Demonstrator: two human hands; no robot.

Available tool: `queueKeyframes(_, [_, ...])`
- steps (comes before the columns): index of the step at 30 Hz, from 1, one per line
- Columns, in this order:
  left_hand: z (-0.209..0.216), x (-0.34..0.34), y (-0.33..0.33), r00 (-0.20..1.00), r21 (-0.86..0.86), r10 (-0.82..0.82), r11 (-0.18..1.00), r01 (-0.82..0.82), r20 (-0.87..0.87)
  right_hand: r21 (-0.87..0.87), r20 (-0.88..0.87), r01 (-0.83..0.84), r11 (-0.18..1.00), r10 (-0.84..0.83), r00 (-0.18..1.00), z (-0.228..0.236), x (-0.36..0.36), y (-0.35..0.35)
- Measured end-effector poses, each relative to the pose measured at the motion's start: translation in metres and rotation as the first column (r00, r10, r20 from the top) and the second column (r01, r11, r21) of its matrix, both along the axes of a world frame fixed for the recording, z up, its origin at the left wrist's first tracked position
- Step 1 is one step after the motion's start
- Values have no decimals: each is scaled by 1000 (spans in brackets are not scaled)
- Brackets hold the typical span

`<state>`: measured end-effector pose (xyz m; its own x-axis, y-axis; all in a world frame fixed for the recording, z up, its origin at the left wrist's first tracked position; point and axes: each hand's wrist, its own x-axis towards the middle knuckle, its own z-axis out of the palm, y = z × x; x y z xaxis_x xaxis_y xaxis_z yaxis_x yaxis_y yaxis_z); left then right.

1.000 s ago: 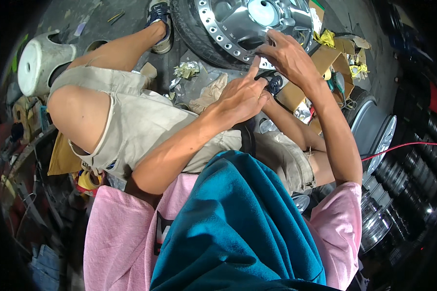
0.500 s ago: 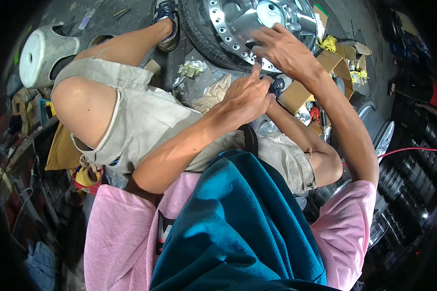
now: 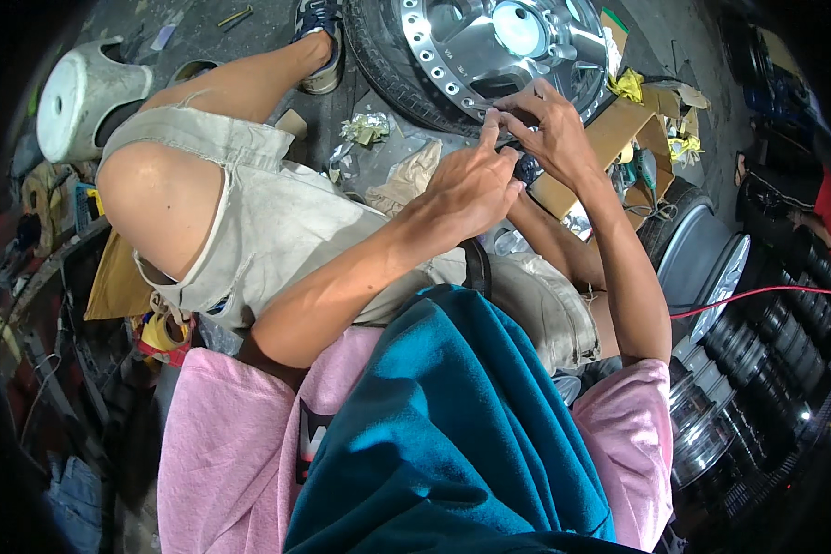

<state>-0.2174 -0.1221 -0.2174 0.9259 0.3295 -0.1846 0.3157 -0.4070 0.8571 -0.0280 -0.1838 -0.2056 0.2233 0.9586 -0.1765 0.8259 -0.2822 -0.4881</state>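
Note:
A silver alloy wheel with a ring of holes round its rim lies in a black tyre at the top. At its near edge, my left hand has curled fingers, its index finger reaching up towards the rim. Beside it, my right hand bends over with thumb and index finger drawn together, meeting the left fingertips. Both hands are closed in a pinch. Anything between the fingers is too small or hidden to make out. Whether the fingertips touch the rim cannot be told.
An open cardboard box with tools and wrappings stands right of the wheel. Another wheel and a red cable lie further right, near stacked rims. A white stool is at left. Crumpled brown paper lies between my legs.
My right hand has come down from over the wheel's face to the left fingertips, and its elbow has swung inward. The left hand has hardly moved.

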Motion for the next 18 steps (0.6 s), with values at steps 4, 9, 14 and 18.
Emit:
queueKeyframes(4, [-4, 2, 0, 1000, -5, 2, 1000, -2, -8, -31, 29, -32, 999, 33, 999, 1, 5, 4])
queueKeyframes(9, [-6, 3, 4, 1000, -8, 19, 1000, -19, -1, 12, 164, -224, 975, 219, 962, 9, 11, 26])
queueKeyframes(14, [-4, 3, 5, 998, 22, 58, 998, -58, 28, -32, 384, -528, 849, 498, 777, 17, 13, 53])
queueKeyframes(18, [-1, 5, 5, 996, -6, 84, 996, -84, -9, -96, 460, -635, 767, 600, 655, 22, 10, 65])
